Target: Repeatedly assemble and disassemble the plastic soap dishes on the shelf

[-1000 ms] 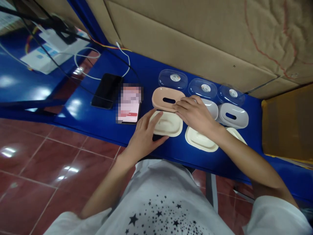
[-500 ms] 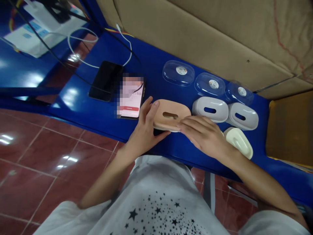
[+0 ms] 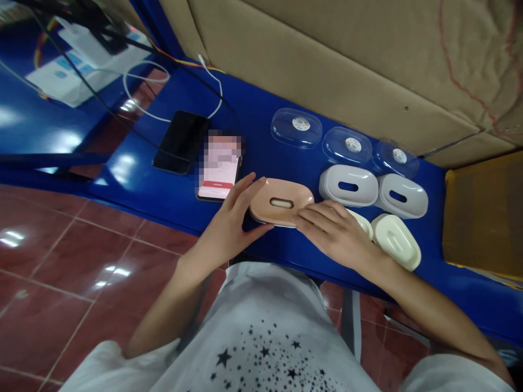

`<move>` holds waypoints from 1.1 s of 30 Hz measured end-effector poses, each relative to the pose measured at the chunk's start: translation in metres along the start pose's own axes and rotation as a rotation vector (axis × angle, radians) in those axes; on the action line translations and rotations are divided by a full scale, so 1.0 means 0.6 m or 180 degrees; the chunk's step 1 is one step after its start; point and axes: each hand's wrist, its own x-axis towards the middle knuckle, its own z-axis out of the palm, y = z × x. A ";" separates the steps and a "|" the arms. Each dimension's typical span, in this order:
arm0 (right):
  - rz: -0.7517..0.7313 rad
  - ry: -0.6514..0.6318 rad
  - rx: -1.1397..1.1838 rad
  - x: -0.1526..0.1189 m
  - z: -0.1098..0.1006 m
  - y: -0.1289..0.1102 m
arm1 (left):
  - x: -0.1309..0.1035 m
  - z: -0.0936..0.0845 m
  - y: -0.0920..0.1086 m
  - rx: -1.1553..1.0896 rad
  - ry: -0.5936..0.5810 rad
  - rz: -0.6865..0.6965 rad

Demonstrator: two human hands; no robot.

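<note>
Left to right, placed by the peach dish [image 3: 261, 198]:
- Black phone [image 3: 180, 141], lit phone [image 3: 218, 174]: left.
- Left hand [image 3: 220, 228]: thumb and fingers grasping its left end, on blue table [image 3: 286, 247].
- Clear lids [image 3: 286, 130], three: behind to behind-right.
- Right hand [image 3: 337, 231]: fingers touching its right end; grip cannot be told.
- White dishes [image 3: 368, 182], cream pieces [image 3: 394, 239], two each: right.

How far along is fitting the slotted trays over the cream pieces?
Looks done: one of three; cream shows through the slot of the peach tray.
In hand: that pair, left hand and right hand on it; full seating unclear.
Apparently left: two white trays, blue showing through their slots, and two uncovered cream pieces.
</note>
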 end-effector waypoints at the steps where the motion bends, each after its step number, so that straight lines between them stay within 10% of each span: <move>1: 0.0026 0.0063 -0.0016 -0.002 0.000 0.000 | -0.003 -0.001 -0.002 -0.0057 0.0047 -0.0054; 11: 0.1183 0.0091 -0.0162 -0.027 0.005 0.004 | -0.027 0.023 -0.029 -0.0861 0.0352 -0.0324; 33: 0.1280 0.0078 -0.0038 -0.027 0.017 0.002 | -0.021 0.011 -0.027 -0.0392 0.0289 -0.0082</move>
